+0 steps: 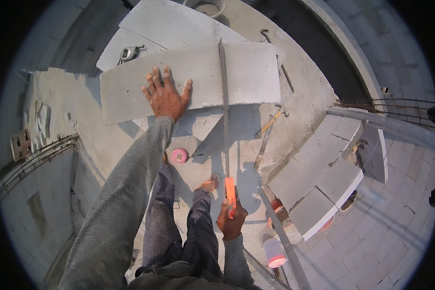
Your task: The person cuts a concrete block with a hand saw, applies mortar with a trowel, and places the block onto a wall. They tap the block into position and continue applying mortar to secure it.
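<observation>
My left hand (pixel 166 96) lies flat on a pale grey lightweight concrete block (pixel 130 94), its fingers spread and pressing the top face. My right hand (pixel 232 217) grips the orange handle of a hand saw (pixel 224 106). The long blade crosses the block right of its middle, running away from me past its far edge. Whether the teeth have cut into the block cannot be made out. Beneath the block lie further white blocks (pixel 179 21). A tape measure (pixel 129 53) rests on one of them, just beyond the left part of the block.
A pink tape measure (pixel 179 155) lies near my feet. Right of the saw are a hammer (pixel 274 119), a brush-like tool (pixel 262 152) and a dark metal bar (pixel 286 72). Stacked blocks (pixel 319 164) stand at right, beside a pink-and-white container (pixel 274 252). A bucket (pixel 208 7) stands at the far edge.
</observation>
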The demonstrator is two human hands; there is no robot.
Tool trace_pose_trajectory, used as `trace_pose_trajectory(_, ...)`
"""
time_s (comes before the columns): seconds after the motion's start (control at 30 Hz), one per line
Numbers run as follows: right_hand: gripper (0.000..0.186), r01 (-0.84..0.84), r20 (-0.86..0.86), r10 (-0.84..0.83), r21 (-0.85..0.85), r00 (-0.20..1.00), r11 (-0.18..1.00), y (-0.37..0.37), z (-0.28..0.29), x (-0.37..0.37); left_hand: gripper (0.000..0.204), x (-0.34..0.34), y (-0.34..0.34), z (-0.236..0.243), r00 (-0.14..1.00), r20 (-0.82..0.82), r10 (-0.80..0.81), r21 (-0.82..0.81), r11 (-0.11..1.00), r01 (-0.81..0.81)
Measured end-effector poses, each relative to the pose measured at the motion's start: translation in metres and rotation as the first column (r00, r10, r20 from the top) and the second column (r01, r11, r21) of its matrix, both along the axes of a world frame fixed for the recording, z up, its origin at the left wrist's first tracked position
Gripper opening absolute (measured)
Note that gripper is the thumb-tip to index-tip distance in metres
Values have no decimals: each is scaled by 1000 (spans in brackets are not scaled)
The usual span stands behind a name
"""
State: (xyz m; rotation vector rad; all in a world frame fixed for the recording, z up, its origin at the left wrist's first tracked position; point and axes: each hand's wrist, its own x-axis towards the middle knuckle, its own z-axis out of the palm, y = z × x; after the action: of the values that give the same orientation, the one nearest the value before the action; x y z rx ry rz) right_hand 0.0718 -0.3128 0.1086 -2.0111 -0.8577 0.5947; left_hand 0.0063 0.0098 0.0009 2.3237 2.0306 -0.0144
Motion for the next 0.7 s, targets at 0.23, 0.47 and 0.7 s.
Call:
trace_pose_trajectory(0.23,41,-26,27,31,-145,999,989,17,-3,7,86,-2,2,-5,999,21,-29,54,998,28)
trace_pose_trajectory(0.47,24,-7,-19,4,-181,1000,983,25,-8,9,86,-3,-4,4,999,36,-31,45,999,30)
trace_pose_trajectory(0.7,28,8,59,-8,-4,998,1000,5,-9,4,86,1,2,2,1000,-9,0,-1,1000,0)
